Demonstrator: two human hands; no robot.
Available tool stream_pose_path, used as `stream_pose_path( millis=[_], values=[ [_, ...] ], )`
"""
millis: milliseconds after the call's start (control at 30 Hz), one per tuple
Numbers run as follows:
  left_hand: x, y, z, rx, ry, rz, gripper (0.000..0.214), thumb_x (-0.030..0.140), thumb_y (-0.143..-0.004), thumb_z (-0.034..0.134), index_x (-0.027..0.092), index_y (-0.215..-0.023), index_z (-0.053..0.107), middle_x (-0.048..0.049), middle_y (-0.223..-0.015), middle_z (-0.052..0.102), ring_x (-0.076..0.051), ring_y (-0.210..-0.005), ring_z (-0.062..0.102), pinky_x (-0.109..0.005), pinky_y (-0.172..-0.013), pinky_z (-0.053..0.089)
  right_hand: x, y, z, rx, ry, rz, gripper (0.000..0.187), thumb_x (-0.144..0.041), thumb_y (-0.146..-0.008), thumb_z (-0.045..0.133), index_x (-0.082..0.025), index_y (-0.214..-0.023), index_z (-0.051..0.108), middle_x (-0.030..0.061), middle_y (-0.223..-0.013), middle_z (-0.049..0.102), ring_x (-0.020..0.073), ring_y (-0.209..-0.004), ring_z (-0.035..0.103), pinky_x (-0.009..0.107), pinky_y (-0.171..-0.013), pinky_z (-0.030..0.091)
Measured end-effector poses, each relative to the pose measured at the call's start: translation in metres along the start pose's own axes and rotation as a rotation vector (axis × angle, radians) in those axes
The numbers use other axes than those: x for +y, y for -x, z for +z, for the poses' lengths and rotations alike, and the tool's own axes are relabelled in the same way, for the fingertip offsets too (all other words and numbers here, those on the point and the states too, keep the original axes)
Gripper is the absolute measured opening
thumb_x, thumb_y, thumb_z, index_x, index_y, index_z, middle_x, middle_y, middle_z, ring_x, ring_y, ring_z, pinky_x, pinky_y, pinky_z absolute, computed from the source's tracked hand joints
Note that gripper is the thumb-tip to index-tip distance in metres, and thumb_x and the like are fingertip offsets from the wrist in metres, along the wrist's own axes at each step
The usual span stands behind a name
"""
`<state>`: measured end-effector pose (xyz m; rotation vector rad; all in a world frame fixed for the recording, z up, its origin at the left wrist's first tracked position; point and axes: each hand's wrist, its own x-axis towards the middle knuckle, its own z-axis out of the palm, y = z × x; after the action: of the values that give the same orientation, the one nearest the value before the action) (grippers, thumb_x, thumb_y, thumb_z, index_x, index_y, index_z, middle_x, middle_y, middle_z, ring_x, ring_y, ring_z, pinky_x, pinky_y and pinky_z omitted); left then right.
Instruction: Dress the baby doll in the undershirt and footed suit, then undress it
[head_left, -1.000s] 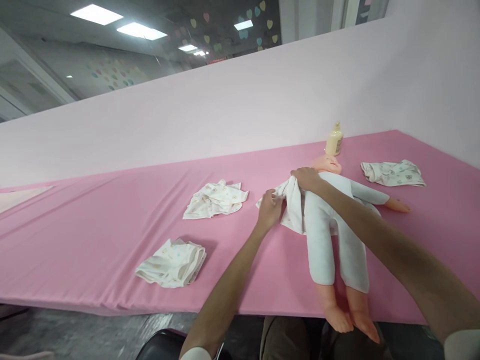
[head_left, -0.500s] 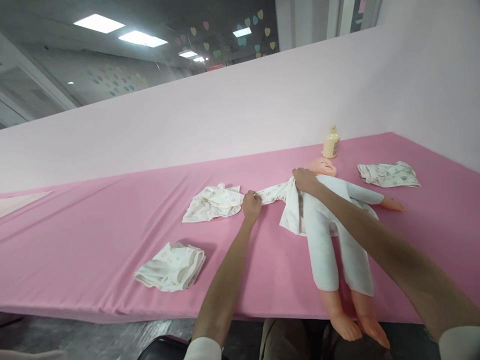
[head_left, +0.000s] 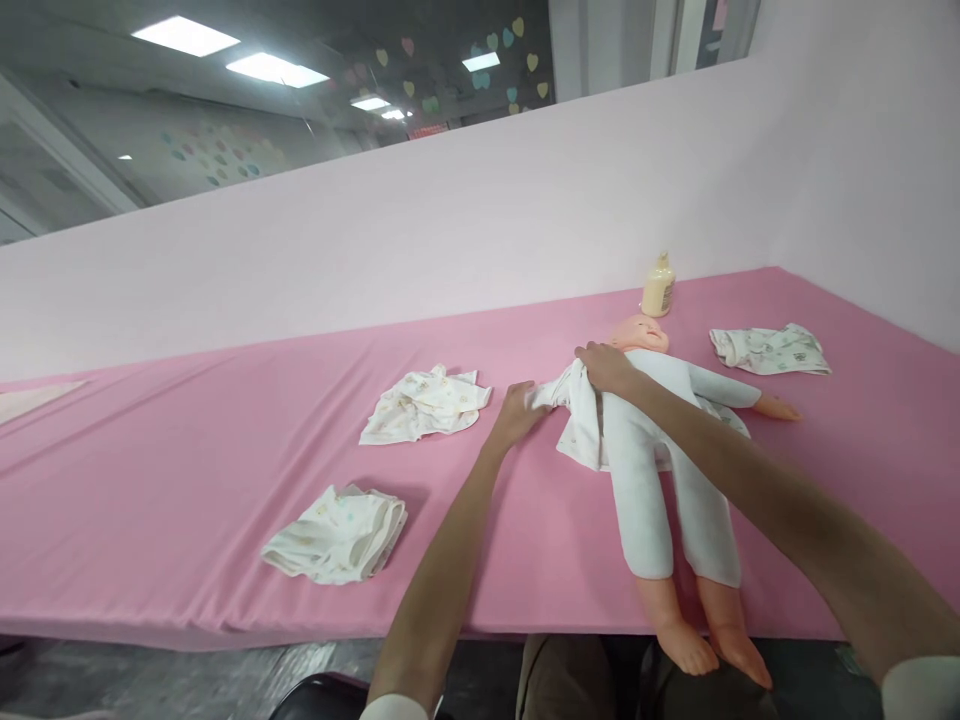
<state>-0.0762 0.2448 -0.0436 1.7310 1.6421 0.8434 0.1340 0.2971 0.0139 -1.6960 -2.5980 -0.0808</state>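
A baby doll (head_left: 641,470) with a white cloth body lies on its back, its head at the far side and its feet past the table's near edge. A white patterned baby shirt (head_left: 581,410) lies partly beneath it and bunches at the doll's shoulder on the left side of the picture. My right hand (head_left: 606,368) is closed on the shirt at that shoulder. My left hand (head_left: 517,415) is at the outer end of the sleeve (head_left: 551,393), thumb and fingers closed around the cloth. The doll's arm on this side is hidden.
White patterned baby clothes (head_left: 427,405) lie left of my left hand, and a folded white garment (head_left: 337,535) sits nearer the front edge. Another folded garment (head_left: 772,348) is at the right. A pump bottle (head_left: 658,287) stands behind the doll's head on the pink-covered table (head_left: 187,470).
My left hand has moved right, toward the doll, and its fist has loosened. The stretched sleeve is now shorter and bunched. My right hand stays at the shoulder.
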Motion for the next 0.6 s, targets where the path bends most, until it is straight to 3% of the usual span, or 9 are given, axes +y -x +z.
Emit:
stream_pose_path(
  millis=[67, 133, 267, 333, 400, 500, 600],
  values=[
    [-0.001, -0.003, 0.005, 0.008, -0.135, 0.074, 0.054, 0.041, -0.084, 0.061, 0.015, -0.130, 0.057, -0.0149, -0.142, 0.050, -0.030, -0.134, 0.045, -0.040, -0.110, 0.038, -0.003, 0.007, 0.002, 0.044, 0.025, -0.045, 0.048, -0.002, -0.089, 0.036, -0.014, -0.132, 0.054, 0.0205, -0.121, 0.059, 0.0305, -0.107, 0.059, 0.037, -0.081, 0.045],
    [-0.001, -0.007, 0.010, 0.013, -0.248, 0.115, 0.043, 0.038, -0.088, 0.055, 0.014, -0.124, 0.061, -0.0147, -0.137, 0.055, -0.030, -0.133, 0.045, -0.043, -0.112, 0.035, -0.006, 0.015, 0.005, 0.113, 0.057, -0.179, 0.052, -0.002, -0.089, 0.038, -0.018, -0.135, 0.055, 0.0192, -0.127, 0.057, 0.0303, -0.110, 0.057, 0.039, -0.086, 0.043],
    [0.009, -0.002, 0.016, 0.153, -0.391, 0.143, 0.040, 0.022, -0.086, 0.053, 0.017, -0.125, 0.061, -0.0149, -0.143, 0.050, -0.029, -0.140, 0.038, -0.047, -0.116, 0.027, -0.010, 0.030, 0.007, 0.176, 0.094, -0.457, 0.037, -0.005, -0.091, 0.041, -0.018, -0.112, 0.069, 0.0142, -0.129, 0.059, 0.0279, -0.116, 0.052, 0.039, -0.094, 0.037],
    [0.023, 0.007, 0.018, 0.242, -0.349, 0.169, 0.034, 0.020, -0.087, 0.049, 0.018, -0.118, 0.064, -0.0133, -0.137, 0.056, -0.028, -0.135, 0.044, -0.047, -0.115, 0.029, -0.008, 0.036, 0.005, 0.209, 0.069, -0.417, 0.033, -0.007, -0.093, 0.041, -0.015, -0.104, 0.070, 0.0136, -0.122, 0.063, 0.0275, -0.113, 0.052, 0.038, -0.091, 0.037],
    [0.041, 0.017, 0.022, 0.240, -0.197, 0.160, 0.028, 0.029, -0.093, 0.045, 0.019, -0.106, 0.067, -0.0113, -0.120, 0.065, -0.025, -0.119, 0.056, -0.043, -0.106, 0.040, -0.003, 0.043, 0.000, 0.272, 0.000, -0.297, 0.032, -0.008, -0.093, 0.040, -0.015, -0.105, 0.069, 0.0122, -0.115, 0.066, 0.0265, -0.108, 0.054, 0.037, -0.088, 0.037],
    [0.067, 0.030, 0.032, 0.039, 0.084, 0.071, 0.038, 0.049, -0.094, 0.046, 0.018, -0.100, 0.066, -0.0078, -0.097, 0.069, -0.020, -0.089, 0.063, -0.033, -0.082, 0.050, 0.009, 0.056, -0.004, 0.316, -0.145, -0.159, 0.029, -0.012, -0.094, 0.040, -0.017, -0.101, 0.068, 0.0090, -0.106, 0.068, 0.0234, -0.096, 0.057, 0.035, -0.082, 0.039],
    [0.084, 0.033, 0.045, -0.096, 0.250, 0.001, 0.043, 0.054, -0.088, 0.056, 0.017, -0.108, 0.063, -0.0027, -0.080, 0.063, -0.014, -0.069, 0.058, -0.027, -0.064, 0.047, 0.025, 0.075, -0.002, 0.348, -0.291, -0.086, 0.026, -0.016, -0.094, 0.041, -0.019, -0.093, 0.067, 0.0068, -0.103, 0.070, 0.0210, -0.092, 0.059, 0.033, -0.084, 0.041]
  ],
)
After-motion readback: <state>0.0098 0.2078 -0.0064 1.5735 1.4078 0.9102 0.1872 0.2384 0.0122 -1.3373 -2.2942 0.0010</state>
